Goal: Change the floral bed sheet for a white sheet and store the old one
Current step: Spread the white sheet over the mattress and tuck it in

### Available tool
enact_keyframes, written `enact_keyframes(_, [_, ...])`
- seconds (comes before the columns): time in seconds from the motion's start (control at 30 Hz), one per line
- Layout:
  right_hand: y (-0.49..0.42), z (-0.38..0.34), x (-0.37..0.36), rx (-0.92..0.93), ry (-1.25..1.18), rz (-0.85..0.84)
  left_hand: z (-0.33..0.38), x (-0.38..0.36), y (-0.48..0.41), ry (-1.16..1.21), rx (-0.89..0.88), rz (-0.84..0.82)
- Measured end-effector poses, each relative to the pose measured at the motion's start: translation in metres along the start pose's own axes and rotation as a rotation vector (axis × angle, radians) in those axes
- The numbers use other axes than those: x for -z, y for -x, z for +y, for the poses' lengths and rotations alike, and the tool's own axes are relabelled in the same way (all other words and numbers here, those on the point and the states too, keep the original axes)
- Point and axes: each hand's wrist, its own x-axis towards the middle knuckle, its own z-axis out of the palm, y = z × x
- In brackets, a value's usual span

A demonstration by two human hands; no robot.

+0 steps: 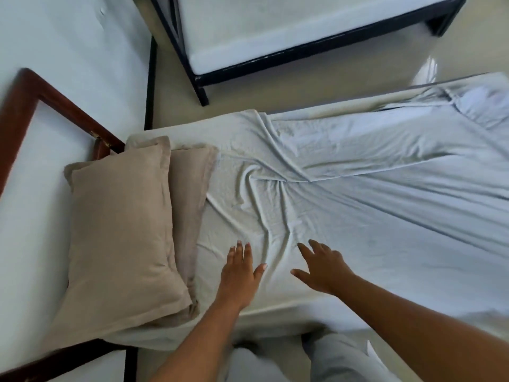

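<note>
A white sheet (358,194) lies spread over the mattress, wrinkled and bunched into folds near the middle. Both my hands rest flat on it near the bed's front edge. My left hand (239,274) is open, fingers together, palm down beside the pillows. My right hand (322,267) is open with fingers spread, palm down a little to the right. Neither hand grips the cloth. No floral sheet is in view.
Two beige pillows (124,232) lie stacked at the head of the bed on the left. A dark wooden headboard (35,95) stands behind them. Another bed with a black metal frame (198,78) stands across a strip of pale floor (176,86).
</note>
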Motion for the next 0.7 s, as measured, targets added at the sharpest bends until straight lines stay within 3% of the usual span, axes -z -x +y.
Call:
enact_keyframes(0.23, [0.067,0.061,0.068,-0.095,-0.002,0.152,0.104,0.039,0.025,-0.149,-0.211,0.084])
enact_keyframes(0.7, [0.159,0.112,0.068,-0.262,-0.012,0.315,0.185,0.032,0.05,-0.31,-0.381,0.119])
